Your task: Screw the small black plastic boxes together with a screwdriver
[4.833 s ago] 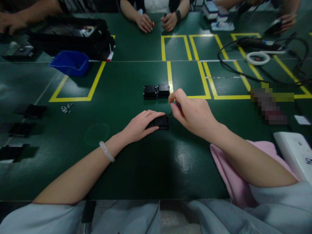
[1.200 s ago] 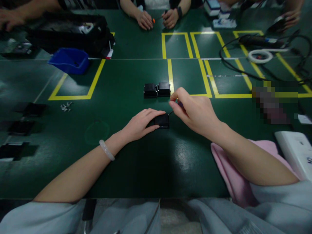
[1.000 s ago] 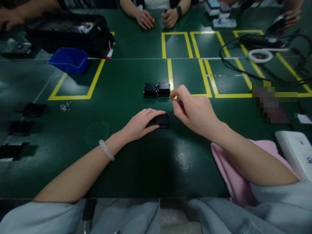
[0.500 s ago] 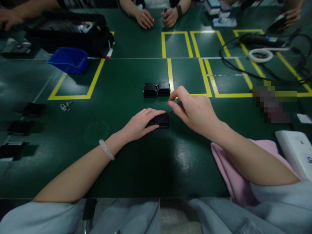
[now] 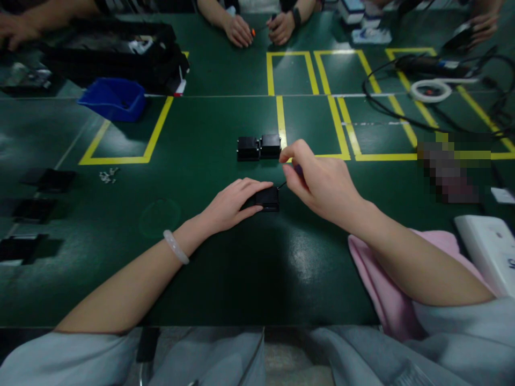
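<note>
My left hand (image 5: 237, 203) grips a small black box-shaped part (image 5: 269, 199) on the green table, thumb along its near edge and fingers over the far one. In my right hand (image 5: 319, 174) is a screwdriver (image 5: 282, 185), pinched between thumb and fingers. Its thin dark shaft slants down to the far right corner of the black part; most of the handle is hidden by the hand. Just beyond, two similar black boxes (image 5: 248, 148) stand side by side with small bright screws at their edges.
Loose screws (image 5: 108, 176) lie to the left, near several dark parts (image 5: 34, 210). A blue bin (image 5: 115, 100) stands before a black crate (image 5: 112, 53). A pink cloth (image 5: 372, 268) and white device (image 5: 488, 249) are at right. Across the table are a co-worker's hands (image 5: 240, 30).
My right hand's fingers have shifted very slightly on the screwdriver, thumb a little to the right. My left hand and the black part stay in place.
</note>
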`<action>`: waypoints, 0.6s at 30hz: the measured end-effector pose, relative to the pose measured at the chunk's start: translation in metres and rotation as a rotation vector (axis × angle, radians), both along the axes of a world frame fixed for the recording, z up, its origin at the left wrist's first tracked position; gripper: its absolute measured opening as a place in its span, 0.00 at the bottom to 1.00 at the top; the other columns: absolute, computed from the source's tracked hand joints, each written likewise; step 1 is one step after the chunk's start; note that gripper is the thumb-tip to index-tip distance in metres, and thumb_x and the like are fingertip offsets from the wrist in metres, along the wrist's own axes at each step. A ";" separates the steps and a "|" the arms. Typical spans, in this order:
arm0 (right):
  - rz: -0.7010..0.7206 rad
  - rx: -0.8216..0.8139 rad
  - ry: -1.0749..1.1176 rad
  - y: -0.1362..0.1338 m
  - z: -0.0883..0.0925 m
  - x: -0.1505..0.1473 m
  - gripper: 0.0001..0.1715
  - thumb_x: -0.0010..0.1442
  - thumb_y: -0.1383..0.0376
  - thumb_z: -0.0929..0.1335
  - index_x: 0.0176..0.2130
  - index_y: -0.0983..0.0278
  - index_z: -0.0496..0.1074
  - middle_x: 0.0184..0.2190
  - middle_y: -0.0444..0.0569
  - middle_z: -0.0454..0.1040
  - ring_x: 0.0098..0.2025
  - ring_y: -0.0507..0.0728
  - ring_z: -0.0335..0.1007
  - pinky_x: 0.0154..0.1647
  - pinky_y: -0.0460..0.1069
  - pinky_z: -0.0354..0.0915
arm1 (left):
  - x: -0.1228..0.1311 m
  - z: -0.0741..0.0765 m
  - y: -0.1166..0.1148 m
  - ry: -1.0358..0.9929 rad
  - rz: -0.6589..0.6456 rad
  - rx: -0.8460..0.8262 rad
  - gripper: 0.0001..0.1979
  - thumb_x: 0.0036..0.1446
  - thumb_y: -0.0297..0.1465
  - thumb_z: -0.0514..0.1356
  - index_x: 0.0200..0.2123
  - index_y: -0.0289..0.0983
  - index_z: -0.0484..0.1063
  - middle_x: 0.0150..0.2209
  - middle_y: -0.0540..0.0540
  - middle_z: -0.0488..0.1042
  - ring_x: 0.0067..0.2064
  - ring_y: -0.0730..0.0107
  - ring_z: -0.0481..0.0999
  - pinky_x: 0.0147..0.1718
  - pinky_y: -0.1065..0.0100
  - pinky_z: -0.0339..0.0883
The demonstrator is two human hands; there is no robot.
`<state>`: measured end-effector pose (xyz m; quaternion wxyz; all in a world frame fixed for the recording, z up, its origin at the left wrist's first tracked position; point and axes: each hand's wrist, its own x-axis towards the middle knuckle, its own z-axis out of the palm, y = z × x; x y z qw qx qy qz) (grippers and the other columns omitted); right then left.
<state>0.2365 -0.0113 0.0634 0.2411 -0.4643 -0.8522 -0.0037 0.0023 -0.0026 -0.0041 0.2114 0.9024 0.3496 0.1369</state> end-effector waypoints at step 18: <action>0.003 0.001 -0.007 0.000 -0.002 0.000 0.14 0.69 0.62 0.58 0.46 0.65 0.68 0.26 0.43 0.74 0.25 0.51 0.68 0.26 0.47 0.49 | 0.000 -0.001 0.000 -0.011 -0.001 0.000 0.23 0.69 0.35 0.55 0.65 0.40 0.58 0.58 0.41 0.68 0.58 0.57 0.68 0.56 0.56 0.64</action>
